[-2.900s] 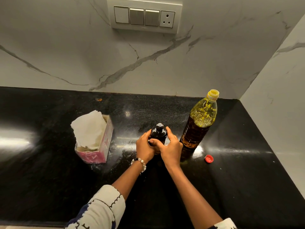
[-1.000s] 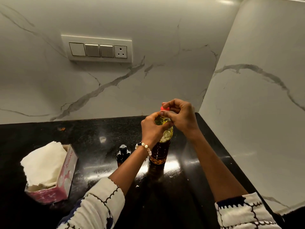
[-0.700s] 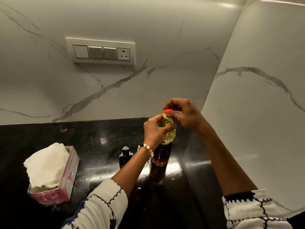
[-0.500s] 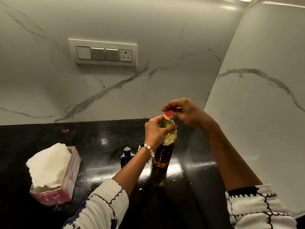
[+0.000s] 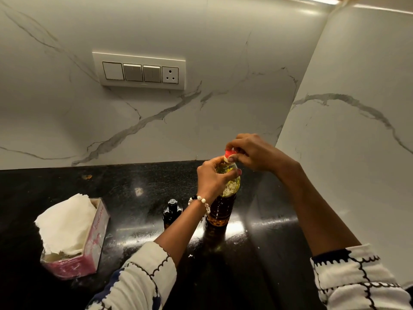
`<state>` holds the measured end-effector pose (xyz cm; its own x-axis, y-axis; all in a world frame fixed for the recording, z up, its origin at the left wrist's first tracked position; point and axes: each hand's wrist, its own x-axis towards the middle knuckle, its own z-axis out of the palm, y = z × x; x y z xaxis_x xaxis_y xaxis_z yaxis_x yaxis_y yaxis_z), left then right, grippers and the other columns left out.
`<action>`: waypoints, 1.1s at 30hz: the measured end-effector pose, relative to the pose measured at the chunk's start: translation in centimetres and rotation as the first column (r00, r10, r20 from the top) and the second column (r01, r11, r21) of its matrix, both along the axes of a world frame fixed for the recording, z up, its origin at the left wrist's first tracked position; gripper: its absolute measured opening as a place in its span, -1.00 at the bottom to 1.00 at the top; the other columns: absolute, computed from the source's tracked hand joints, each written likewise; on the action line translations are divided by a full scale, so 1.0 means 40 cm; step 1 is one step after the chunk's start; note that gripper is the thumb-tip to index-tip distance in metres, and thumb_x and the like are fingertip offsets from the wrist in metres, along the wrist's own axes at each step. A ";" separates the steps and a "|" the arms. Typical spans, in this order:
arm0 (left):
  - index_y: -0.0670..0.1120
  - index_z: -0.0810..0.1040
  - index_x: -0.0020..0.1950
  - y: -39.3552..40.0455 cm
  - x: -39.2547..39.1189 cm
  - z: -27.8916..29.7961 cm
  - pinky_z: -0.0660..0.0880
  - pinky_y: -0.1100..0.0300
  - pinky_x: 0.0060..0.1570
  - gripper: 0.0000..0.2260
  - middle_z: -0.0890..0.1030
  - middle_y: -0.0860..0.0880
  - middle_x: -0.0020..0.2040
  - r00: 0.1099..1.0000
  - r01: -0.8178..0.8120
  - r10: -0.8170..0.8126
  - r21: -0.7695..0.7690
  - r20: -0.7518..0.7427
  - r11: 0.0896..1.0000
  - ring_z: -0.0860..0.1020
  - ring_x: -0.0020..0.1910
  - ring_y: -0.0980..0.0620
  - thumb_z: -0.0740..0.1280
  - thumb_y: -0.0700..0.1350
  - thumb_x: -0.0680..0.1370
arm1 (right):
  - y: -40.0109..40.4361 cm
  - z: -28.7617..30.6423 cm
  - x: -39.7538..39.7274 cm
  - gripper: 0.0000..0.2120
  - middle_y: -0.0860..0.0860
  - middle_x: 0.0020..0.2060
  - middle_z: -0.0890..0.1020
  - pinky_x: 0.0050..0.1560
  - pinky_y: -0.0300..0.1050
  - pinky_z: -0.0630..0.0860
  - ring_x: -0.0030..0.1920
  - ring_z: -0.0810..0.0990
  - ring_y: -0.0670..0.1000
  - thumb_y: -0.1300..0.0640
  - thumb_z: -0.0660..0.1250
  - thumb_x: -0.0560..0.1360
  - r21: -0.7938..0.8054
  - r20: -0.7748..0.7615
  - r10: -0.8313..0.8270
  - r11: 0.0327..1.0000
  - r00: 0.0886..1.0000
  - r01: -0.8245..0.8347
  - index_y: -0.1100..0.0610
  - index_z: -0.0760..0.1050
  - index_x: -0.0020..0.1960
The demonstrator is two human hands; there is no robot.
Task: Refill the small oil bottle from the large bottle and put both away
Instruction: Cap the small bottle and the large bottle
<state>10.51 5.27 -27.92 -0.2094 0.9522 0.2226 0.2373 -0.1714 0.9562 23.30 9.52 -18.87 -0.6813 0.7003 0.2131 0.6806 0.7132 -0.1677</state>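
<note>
Nearest, two white sleeves with dark scalloped lines came in from the bottom edge, one at each side. Just beyond them lay the black counter, glossy and speckled, with patches of glare. At its left stood a pink tissue box, a rumpled white tissue spilling out of its top.

Farther in, near the middle, the small oil bottle stood upright on the counter (dark glass, with a clear-looking stopper), touched by neither hand and partly hidden by the left forearm. Just to its right stood the large bottle, also upright on the counter, dark amber in its lower part and bright yellow toward the shoulder.

The left hand, a beaded bracelet on its wrist, was wrapped around the large bottle's upper part, fingers and thumb curled around the shoulder below the neck. The right hand came from the right and sat over the top of the bottle, its fingertips pinching the red cap, which sat on the bottle's mouth. Whether the cap was fully screwed down could not be told.

Behind the counter rose a white marble wall with grey veins, meeting a second marble wall at a corner on the right. On the back wall, up and to the left, sat a switch panel with three switches and one socket.
</note>
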 end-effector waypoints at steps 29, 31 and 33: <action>-0.08 0.69 0.02 0.013 -0.010 -0.010 0.62 0.10 -0.03 -0.68 0.71 0.00 -0.10 0.998 0.008 -0.007 0.015 -0.067 1.000 0.65 -0.09 0.14 0.58 -0.01 0.32 | 0.014 0.003 -0.032 -0.11 0.04 -0.35 0.56 -0.18 -0.09 0.49 -0.30 0.54 0.04 -0.60 -0.19 0.26 0.103 0.208 -0.292 0.956 0.934 0.276 0.12 0.55 -0.21; -0.05 0.68 0.05 0.011 -0.010 -0.007 0.61 0.10 0.01 -0.67 0.70 0.01 -0.09 0.999 0.021 -0.021 0.002 -0.025 1.000 0.65 -0.07 0.14 0.58 -0.04 0.32 | 0.019 0.024 -0.016 -0.38 0.04 -0.11 0.64 -0.09 -0.06 0.54 -0.16 0.55 -0.01 -0.41 0.19 0.41 -0.083 0.157 -0.170 0.979 0.973 0.184 0.09 0.56 0.13; -0.05 0.67 0.06 0.009 -0.009 -0.004 0.60 0.12 0.03 -0.66 0.70 0.01 -0.09 1.000 0.027 -0.027 -0.013 -0.006 1.000 0.64 -0.06 0.13 0.58 -0.06 0.32 | 0.020 0.033 -0.006 -0.61 0.02 0.00 0.59 -0.05 -0.15 0.47 -0.08 0.51 -0.04 -0.01 0.41 0.46 -0.173 0.108 -0.025 0.984 0.994 0.043 0.07 0.52 0.25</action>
